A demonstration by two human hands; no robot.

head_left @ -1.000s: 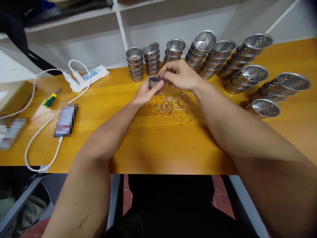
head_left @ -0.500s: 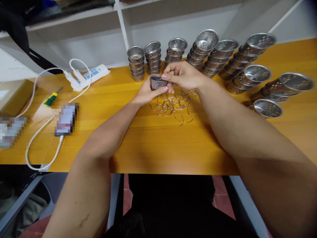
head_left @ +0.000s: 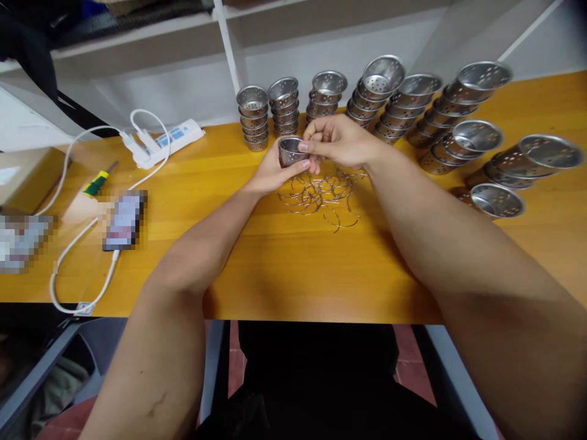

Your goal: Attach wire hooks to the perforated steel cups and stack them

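Note:
A small perforated metal cup (head_left: 291, 150) is held above the table, its opening facing up and toward me. My left hand (head_left: 271, 171) wraps around it, thumb along the near side. At the cup's right rim, my right hand (head_left: 331, 143) has its thumb and index finger pinched together. Whether a thin wire sits in that pinch is too small to make out. Beneath both hands lies a loose pile of curved metal wires (head_left: 316, 194), partly hidden by my right hand.
Stacks of perforated metal cups (head_left: 252, 116) line the back, with more stacks (head_left: 474, 146) on the right. To the left are a power strip (head_left: 169, 143), a green-and-yellow screwdriver (head_left: 97, 182), a phone (head_left: 123, 220) on a white cable, and a cardboard box (head_left: 32, 177).
Both hands keep their hold at the cup with almost no movement. The cup looks very slightly tilted compared with before, and the whole view has shifted a little.

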